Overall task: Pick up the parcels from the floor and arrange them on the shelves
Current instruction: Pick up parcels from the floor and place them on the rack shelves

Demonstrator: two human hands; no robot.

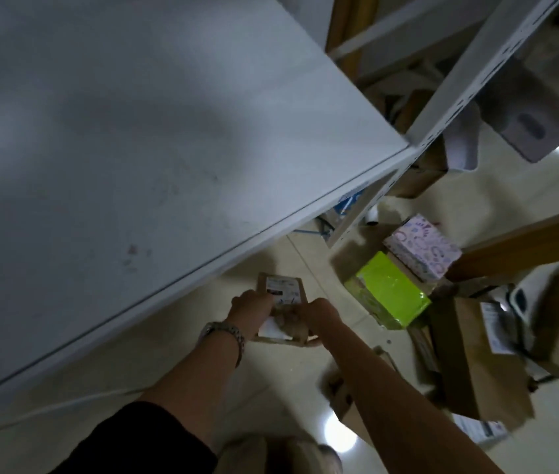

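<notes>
Left hand [252,307] and right hand [314,314] clasp small brown parcels [283,289] from either side, low over the floor [271,388], likely steadying them for the shelf [134,131] at ten o'clock.

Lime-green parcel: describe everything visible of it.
The lime-green parcel is a box wrapped in glossy, wrinkled film that catches the light. It lies diagonally on the pale floor among other parcels. A lilac patterned box sits close behind it and a large brown parcel beside it; contact is unclear. The left hand and right hand hold a small brown parcel, apart from it.
</notes>
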